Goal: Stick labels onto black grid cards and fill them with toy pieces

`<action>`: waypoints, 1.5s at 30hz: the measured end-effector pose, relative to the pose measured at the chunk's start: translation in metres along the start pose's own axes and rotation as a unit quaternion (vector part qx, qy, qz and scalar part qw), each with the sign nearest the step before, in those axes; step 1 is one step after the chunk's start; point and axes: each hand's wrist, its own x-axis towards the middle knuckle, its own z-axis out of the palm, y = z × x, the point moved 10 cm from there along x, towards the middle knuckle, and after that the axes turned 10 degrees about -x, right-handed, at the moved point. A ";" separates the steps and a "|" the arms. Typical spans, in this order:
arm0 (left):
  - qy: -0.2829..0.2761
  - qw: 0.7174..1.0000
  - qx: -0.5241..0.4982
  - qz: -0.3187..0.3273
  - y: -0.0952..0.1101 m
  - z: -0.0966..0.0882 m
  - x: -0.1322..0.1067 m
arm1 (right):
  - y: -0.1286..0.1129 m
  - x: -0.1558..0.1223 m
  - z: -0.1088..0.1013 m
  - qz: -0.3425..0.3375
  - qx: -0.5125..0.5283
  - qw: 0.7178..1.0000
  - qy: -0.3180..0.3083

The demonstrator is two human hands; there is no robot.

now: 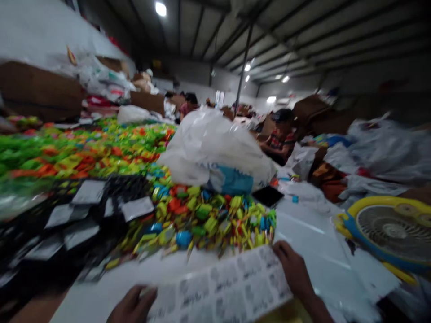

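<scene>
A printed sticker sheet (229,287), with rows of grey pictures and dark lettering, stretches between my hands over a white table surface (101,300). My left hand (133,305) pinches its left end. At the upper right corner, my right hand (294,269) grips the sheet with the thumb and fingers closed on it. Just beyond the sheet lies a heap of small yellow, green, blue and orange plastic pieces (208,215). Something yellow (286,312) shows beneath the sheet's lower right edge; I cannot make out what it is.
Black packets with white labels (90,193) lie left. A big white plastic bag (215,143) sits on the heap, beside a dark phone-like slab (268,196). A yellow and blue fan (393,231) stands right. Another person (283,134) sits beyond the bag.
</scene>
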 end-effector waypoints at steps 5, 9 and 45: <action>-0.069 0.995 0.065 -0.027 -0.036 -0.001 -0.011 | -0.001 0.012 0.008 -0.046 -0.065 0.996 0.030; -0.063 0.996 0.000 -0.066 -0.046 -0.003 -0.013 | 0.015 0.010 0.009 0.021 -0.038 0.998 0.033; -0.129 0.965 -0.168 -0.158 -0.053 0.024 -0.068 | -0.226 -0.130 0.166 -0.452 -0.090 0.811 -0.360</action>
